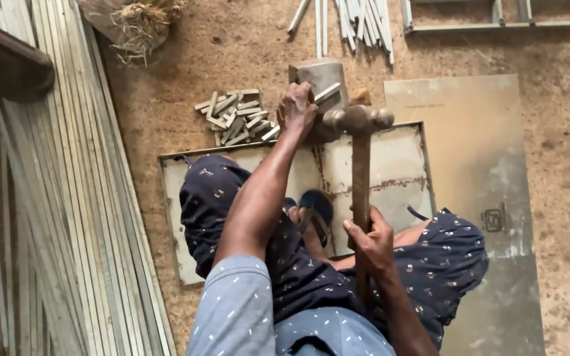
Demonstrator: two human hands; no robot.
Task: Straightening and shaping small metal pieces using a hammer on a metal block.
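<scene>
Seated on the dirt floor (232,53), knees over a pale metal sheet (390,171). Right hand (372,245) wrapped tight around the wooden handle of a hammer (359,122), gripped low, head raised just above the block. Left hand (297,109) clamped over a small metal strip (328,93), pinning it to a grey metal block (321,76) at the sheet's far edge. Hammer probably top-heavy, best held near the handle's end for swing; strip probably light, stiff and sharp-edged, best pinched well clear of the strike point. Pile of cut metal pieces (237,117) left of the block. Small dark square mark low on the larger grey sheet (494,219) at right.
</scene>
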